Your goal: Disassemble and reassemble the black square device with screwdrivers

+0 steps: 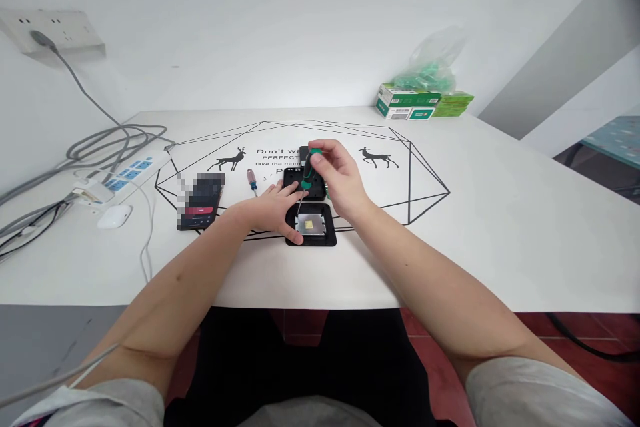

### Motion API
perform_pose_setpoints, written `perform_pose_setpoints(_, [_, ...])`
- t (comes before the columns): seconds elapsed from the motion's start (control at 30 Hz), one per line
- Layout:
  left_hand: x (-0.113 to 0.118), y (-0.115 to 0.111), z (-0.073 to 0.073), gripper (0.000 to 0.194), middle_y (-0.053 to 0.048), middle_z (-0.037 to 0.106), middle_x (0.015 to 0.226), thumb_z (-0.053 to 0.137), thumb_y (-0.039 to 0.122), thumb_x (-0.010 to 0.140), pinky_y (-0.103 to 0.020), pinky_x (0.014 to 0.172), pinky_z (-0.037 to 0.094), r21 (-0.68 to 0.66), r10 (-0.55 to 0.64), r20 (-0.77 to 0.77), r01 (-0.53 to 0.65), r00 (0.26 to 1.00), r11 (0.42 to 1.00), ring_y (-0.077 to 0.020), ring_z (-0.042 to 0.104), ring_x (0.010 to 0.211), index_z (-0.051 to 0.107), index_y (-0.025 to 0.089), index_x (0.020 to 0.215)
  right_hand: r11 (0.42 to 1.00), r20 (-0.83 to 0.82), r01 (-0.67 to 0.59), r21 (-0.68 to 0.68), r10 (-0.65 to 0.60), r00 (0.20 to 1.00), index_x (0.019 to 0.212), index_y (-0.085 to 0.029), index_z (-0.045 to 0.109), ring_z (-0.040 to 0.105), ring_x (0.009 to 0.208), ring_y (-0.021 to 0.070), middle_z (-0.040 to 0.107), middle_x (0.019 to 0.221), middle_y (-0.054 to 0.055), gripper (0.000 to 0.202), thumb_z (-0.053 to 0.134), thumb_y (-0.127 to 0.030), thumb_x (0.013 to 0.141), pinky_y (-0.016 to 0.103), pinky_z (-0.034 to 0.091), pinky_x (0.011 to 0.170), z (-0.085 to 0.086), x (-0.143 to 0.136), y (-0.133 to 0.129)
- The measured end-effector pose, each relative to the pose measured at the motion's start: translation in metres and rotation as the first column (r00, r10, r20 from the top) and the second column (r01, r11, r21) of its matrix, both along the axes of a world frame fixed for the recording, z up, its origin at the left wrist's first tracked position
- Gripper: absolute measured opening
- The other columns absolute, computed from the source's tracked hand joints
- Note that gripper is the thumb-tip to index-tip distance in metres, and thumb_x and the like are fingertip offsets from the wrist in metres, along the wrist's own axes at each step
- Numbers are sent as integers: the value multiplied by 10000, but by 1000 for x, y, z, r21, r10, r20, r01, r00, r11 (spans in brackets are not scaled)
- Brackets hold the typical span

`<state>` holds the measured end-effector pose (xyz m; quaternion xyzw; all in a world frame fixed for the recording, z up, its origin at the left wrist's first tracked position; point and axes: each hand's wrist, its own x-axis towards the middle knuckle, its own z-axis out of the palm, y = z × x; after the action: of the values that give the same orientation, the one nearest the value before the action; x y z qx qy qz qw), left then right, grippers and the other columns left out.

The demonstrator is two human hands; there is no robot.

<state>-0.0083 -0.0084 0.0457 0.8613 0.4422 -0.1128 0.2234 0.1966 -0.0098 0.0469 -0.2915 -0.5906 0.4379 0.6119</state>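
Observation:
A small black square device (314, 227) with a metal plate in its middle lies on the white table (500, 227). My left hand (273, 210) rests flat on the table and presses against the device's left edge. My right hand (337, 177) holds a green-handled screwdriver (307, 177) nearly upright, its thin tip down on the device's upper left part. A second black part (306, 181) lies just behind the device, partly hidden by the screwdriver and my fingers.
A red-handled screwdriver (252, 181) lies left of my hands. A phone (200, 208), a white earbud case (115, 215) and a power strip (131, 173) with cables sit at the left. Green boxes (410, 101) and a plastic bag stand at the back right.

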Motion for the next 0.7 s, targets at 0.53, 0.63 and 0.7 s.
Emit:
perform_pose_setpoints(0.53, [2,-2,4,1406,-88,-107,1915,818,817,759,-706,1381,113,-14,2,-29,-3,1000,1000,-532,-130,1729,93,309,1851,997,-13,75,-23,-75,997,1222,-364,683,600,846,182,675,1063,2,379,827,-435,879,390,640,785,-3,1,5])
perform_pose_setpoints(0.63, [1,-1,2,1419,-78,-151,1903,814,844,753,-719,1376,110,-16,-9,-32,8,999,1000,-539,-132,1725,80,325,1850,994,-37,109,-32,-110,993,1211,-359,705,595,833,171,680,1073,2,389,860,-435,863,382,653,793,-2,4,7])
perform_pose_setpoints(0.7, [-1,0,2,1428,-79,-175,1896,813,863,748,-718,1375,110,-19,-13,-25,13,1000,1000,-537,-134,1725,71,337,1849,992,-52,119,-32,-121,991,1219,-360,706,599,838,167,674,1084,1,391,862,-438,869,377,652,796,-3,6,8])
